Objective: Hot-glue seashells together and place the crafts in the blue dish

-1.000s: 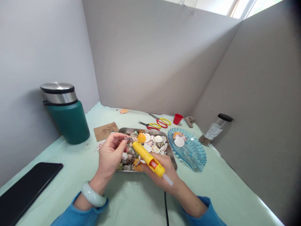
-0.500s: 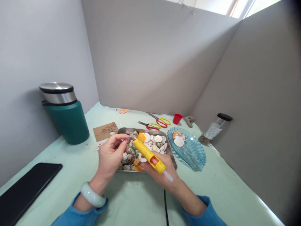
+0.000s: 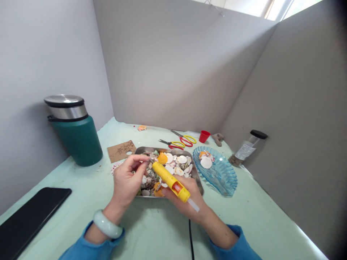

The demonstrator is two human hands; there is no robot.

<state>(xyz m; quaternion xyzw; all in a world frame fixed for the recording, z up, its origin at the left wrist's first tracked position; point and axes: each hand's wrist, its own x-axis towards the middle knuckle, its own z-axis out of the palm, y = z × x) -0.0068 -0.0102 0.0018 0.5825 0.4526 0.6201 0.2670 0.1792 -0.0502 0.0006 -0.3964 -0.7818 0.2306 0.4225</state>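
My right hand (image 3: 187, 200) grips a yellow glue gun (image 3: 170, 180) with its nozzle pointing up-left toward my left hand. A clear glue stick pokes out of the gun's back end. My left hand (image 3: 127, 178) is pinched on a small shell (image 3: 146, 161) just off the nozzle tip. Both hands hover over the near part of a metal tray (image 3: 199, 184) filled with several mixed shells (image 3: 177, 164).
A blue glass dish (image 3: 221, 177) holding a few shells lies right of the tray. Scissors (image 3: 177, 142), a red cup (image 3: 204, 136) and a jar (image 3: 251, 144) sit behind. A green flask (image 3: 74, 133), a cardboard piece (image 3: 121, 150) and a black tablet (image 3: 29, 216) are to the left.
The glue gun's nozzle has shifted slightly in front of the pinched shell. My hands otherwise stay in place.
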